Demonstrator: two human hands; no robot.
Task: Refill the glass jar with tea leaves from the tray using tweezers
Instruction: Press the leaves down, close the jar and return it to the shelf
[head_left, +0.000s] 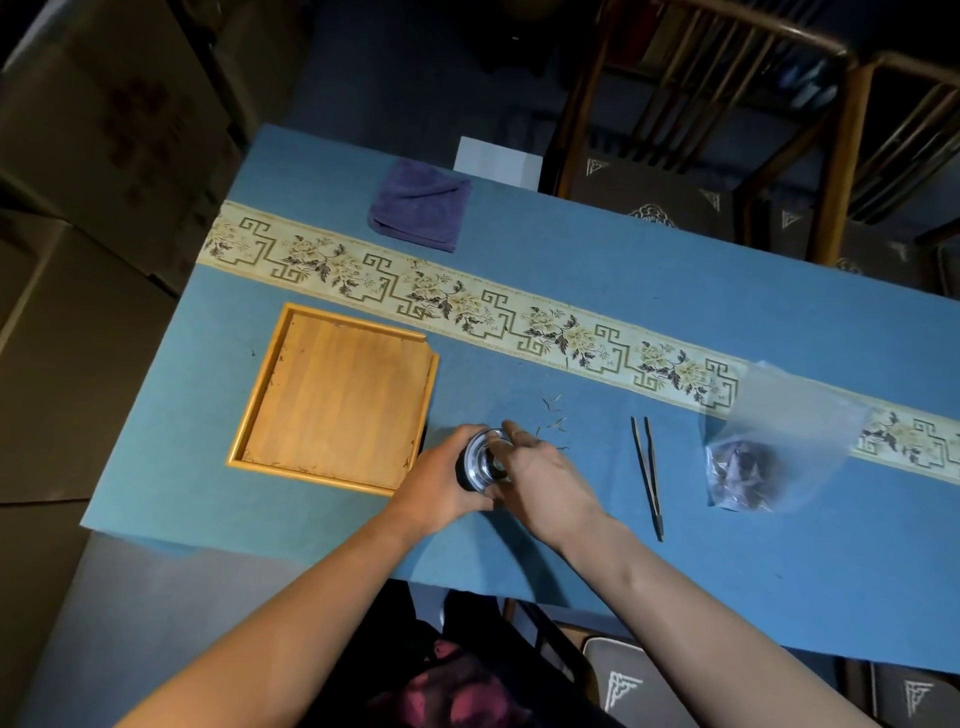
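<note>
Glass jar (480, 460) sits near the tabletop's near edge, dark inside, shiny lid on top, gripped at its left side and touched from the right. Wooden tray (337, 397), square with a raised rim, lies flat just left of it, only specks along its edges. A few tea leaves (553, 415) lie scattered just beyond the jar. Dark tweezers (647, 475) lie flat to the right, tips pointing away, apart from the jar.
</note>
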